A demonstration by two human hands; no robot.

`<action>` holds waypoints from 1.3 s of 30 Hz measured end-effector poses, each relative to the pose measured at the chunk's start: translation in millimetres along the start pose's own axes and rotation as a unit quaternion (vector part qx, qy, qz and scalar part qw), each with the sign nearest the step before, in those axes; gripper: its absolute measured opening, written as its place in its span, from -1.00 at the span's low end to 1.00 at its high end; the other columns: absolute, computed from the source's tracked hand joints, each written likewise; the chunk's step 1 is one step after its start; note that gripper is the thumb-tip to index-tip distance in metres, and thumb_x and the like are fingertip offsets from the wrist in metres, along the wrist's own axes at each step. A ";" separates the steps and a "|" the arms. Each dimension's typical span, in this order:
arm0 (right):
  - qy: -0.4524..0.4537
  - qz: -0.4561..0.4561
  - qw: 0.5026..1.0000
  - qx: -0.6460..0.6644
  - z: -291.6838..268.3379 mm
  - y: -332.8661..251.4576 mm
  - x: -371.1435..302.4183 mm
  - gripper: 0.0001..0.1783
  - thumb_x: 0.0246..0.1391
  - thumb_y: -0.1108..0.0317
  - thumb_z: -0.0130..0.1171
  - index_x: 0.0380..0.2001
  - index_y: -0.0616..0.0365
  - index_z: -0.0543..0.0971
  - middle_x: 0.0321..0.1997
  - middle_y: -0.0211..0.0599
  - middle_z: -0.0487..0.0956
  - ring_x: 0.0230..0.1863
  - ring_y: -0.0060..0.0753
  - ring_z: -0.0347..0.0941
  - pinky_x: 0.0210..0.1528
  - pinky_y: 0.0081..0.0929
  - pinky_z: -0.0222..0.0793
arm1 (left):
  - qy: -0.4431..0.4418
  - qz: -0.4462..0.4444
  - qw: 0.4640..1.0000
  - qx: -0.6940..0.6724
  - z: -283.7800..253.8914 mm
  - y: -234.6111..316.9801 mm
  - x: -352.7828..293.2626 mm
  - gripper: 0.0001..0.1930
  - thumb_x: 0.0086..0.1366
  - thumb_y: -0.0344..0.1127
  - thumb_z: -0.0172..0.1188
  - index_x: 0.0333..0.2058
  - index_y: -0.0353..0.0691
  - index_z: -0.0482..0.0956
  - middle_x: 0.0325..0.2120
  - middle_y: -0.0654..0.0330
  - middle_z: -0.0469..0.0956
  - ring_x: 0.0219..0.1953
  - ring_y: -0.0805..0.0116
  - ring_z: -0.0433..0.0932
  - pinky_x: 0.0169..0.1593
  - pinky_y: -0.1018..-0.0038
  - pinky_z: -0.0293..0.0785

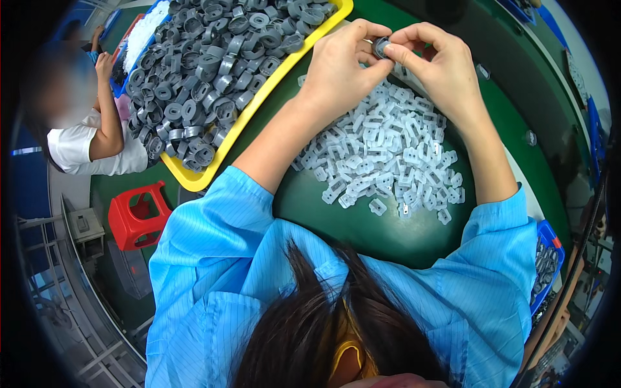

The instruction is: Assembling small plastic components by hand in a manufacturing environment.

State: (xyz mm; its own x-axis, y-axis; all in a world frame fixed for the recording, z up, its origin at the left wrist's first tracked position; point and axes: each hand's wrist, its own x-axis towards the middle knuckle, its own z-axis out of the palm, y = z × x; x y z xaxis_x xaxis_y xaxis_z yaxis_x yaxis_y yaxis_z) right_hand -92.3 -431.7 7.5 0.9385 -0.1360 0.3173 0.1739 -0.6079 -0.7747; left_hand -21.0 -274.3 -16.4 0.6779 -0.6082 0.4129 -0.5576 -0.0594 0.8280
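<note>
A small grey ring-shaped plastic part [381,48] is pinched between my two hands, over the far side of the green table. My left hand [346,64] grips it from the left with thumb and forefinger. From the right, my right hand [440,64] has its thumb and fingertips closed on the same part. The fingers cover much of it, so I cannot tell whether another piece sits inside. Below my hands lies a heap of small translucent white plastic pieces [388,152]. At the left stands a yellow tray [259,97] heaped with grey ring-shaped parts [200,71] like the held one.
A red plastic stool [139,216] stands at the left. Beyond it sits another person in a white top [97,152]. A blue bin [545,258] with dark parts is at the right. A few loose pieces lie on the green tabletop [362,236] and beyond.
</note>
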 end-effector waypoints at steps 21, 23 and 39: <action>-0.186 0.145 0.953 0.190 -17.0 3.9 3.9 -0.84 -0.10 0.44 0.28 -0.40 0.23 0.55 -0.54 -0.43 0.55 -0.50 -0.72 0.44 -0.38 -0.76 0.34 | -0.084 0.180 0.977 0.083 -15.2 -2.2 -1.5 -0.62 -0.01 -0.51 0.39 -0.16 -0.18 0.60 -0.24 0.20 0.50 -0.42 0.47 0.56 -0.33 0.57 0.55; -0.188 0.148 0.952 0.191 -17.4 3.5 2.4 -0.85 -0.10 0.44 0.28 -0.42 0.23 0.55 -0.55 -0.44 0.54 -0.51 -0.72 0.43 -0.39 -0.77 0.33 | -0.090 0.180 0.976 0.085 -14.8 -0.5 -3.4 -0.63 -0.01 -0.51 0.38 -0.17 -0.19 0.60 -0.24 0.20 0.51 -0.44 0.47 0.56 -0.34 0.56 0.55; -0.132 0.108 0.959 0.227 -12.7 7.2 4.9 -0.75 0.06 0.48 0.20 -0.16 0.29 0.59 -0.42 -0.39 0.60 -0.40 -0.64 0.51 -0.27 -0.69 0.44 | -0.017 0.182 0.980 0.080 -13.5 -3.2 1.6 -0.66 -0.04 -0.55 0.39 -0.21 -0.28 0.60 -0.26 0.18 0.50 -0.42 0.50 0.56 -0.30 0.60 0.59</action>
State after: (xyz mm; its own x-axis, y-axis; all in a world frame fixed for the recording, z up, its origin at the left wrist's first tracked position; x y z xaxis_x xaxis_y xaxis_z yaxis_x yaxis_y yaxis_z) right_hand -90.2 -446.6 10.5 0.9996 0.0188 0.0188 0.0218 -0.1756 -0.9842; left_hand -11.6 -264.4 -13.3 0.4044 -0.6383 0.6550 -0.8298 0.0450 0.5563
